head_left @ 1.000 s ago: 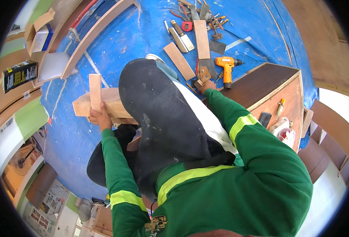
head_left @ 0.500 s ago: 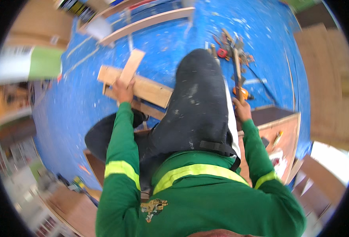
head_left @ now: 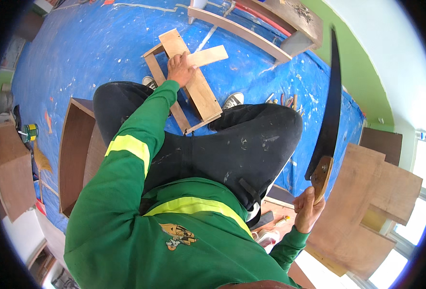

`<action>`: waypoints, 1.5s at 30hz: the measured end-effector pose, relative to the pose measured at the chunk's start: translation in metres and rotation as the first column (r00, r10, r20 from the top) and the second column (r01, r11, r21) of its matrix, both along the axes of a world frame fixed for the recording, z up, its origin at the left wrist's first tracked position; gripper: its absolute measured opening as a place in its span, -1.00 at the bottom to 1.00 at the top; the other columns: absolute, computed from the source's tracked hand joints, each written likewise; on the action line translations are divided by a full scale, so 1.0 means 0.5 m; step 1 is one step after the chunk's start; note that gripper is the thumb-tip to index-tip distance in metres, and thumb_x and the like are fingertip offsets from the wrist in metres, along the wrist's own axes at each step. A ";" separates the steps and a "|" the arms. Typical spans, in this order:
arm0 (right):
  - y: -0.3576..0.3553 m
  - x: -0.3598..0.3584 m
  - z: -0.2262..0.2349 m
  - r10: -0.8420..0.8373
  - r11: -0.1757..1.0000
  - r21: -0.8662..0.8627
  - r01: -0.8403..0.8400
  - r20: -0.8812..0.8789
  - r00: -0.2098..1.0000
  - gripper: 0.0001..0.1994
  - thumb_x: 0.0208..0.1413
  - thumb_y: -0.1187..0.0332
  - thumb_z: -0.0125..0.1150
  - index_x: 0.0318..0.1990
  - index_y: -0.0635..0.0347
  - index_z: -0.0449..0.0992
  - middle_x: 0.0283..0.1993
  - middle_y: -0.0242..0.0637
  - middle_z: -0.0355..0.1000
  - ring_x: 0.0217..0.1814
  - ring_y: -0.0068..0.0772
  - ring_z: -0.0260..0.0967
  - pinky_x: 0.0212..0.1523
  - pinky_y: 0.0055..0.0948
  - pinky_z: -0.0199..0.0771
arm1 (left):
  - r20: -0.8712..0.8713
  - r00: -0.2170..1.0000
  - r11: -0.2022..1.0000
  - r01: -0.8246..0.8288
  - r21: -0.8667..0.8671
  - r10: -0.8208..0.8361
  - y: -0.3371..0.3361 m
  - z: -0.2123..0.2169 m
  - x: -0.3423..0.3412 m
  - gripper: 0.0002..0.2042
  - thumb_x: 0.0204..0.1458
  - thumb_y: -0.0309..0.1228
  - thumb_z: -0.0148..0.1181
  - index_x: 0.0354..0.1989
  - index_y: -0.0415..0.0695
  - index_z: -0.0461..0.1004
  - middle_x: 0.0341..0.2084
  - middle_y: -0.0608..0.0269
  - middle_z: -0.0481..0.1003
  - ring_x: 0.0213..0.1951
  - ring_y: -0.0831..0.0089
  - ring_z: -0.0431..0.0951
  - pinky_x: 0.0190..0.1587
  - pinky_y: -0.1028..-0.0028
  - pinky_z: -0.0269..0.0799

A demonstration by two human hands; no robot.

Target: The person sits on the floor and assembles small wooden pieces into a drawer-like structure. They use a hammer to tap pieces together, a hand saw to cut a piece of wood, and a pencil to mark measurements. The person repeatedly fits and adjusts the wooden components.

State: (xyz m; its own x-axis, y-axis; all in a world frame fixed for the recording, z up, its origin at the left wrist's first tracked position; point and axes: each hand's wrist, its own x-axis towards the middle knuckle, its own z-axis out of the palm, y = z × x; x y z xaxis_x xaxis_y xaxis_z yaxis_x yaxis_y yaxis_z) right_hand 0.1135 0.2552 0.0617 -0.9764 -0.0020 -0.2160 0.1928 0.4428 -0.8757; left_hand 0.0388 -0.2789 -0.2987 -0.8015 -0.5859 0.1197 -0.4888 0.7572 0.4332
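Observation:
My right hand (head_left: pixel 309 209), at the lower right, is closed round the wooden handle of a handsaw (head_left: pixel 326 111). The dark blade points up and away, clear of the wood. My left hand (head_left: pixel 180 70) grips a short pale strip of wood (head_left: pixel 209 56) and presses it crosswise over a wider board (head_left: pixel 203 96). This board forms one side of a narrow wooden frame (head_left: pixel 178 113) that stands on the floor between my feet. Part of the strip is hidden under my left hand.
Blue sheeting (head_left: pixel 97 43) covers the floor. An open wooden box (head_left: pixel 75 154) stands at my left. Hand tools (head_left: pixel 290 101) lie beyond my right knee. Wooden panels (head_left: pixel 352 202) are at the right, and a larger wooden frame (head_left: pixel 242 32) is at the far side.
My right hand has lifted the handsaw from low over the floor to beside me, blade up. The view has swung round. My left hand keeps hold of the strip on the board.

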 end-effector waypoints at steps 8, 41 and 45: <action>-0.326 -0.127 -0.032 0.338 0.940 -0.092 -0.328 0.131 0.932 -0.61 0.43 0.04 0.33 0.03 0.23 0.57 -0.42 -0.57 0.37 -0.50 -0.73 0.31 -0.52 -0.59 0.37 | -0.090 0.992 0.996 -0.093 -0.010 0.092 -0.007 0.000 -0.055 -0.46 0.26 -0.06 0.27 0.26 -0.19 0.47 0.14 -0.04 0.43 0.25 -0.06 0.38 0.41 -0.03 0.20; -0.378 -0.167 -0.057 0.712 0.659 0.207 -0.723 0.138 0.688 -0.54 0.41 0.41 0.26 0.40 0.24 0.39 -0.12 0.20 0.65 -0.13 0.24 0.71 -0.16 -0.14 0.66 | -0.233 0.933 0.961 -0.274 0.037 0.275 -0.028 -0.010 -0.085 -0.71 0.32 -0.08 0.20 -0.19 -0.03 0.64 -0.15 0.23 0.58 0.06 0.10 0.52 0.12 0.04 0.32; -0.350 -0.150 -0.023 0.674 0.674 0.231 -0.702 0.195 0.712 -0.54 0.41 0.41 0.26 0.40 0.26 0.39 -0.07 0.18 0.67 -0.07 0.07 0.75 -0.10 -0.16 0.67 | -0.267 0.928 0.963 -0.270 0.003 0.261 -0.027 -0.008 -0.092 -0.73 0.31 -0.09 0.21 -0.19 -0.03 0.64 -0.14 0.23 0.58 0.05 0.10 0.52 0.11 0.03 0.32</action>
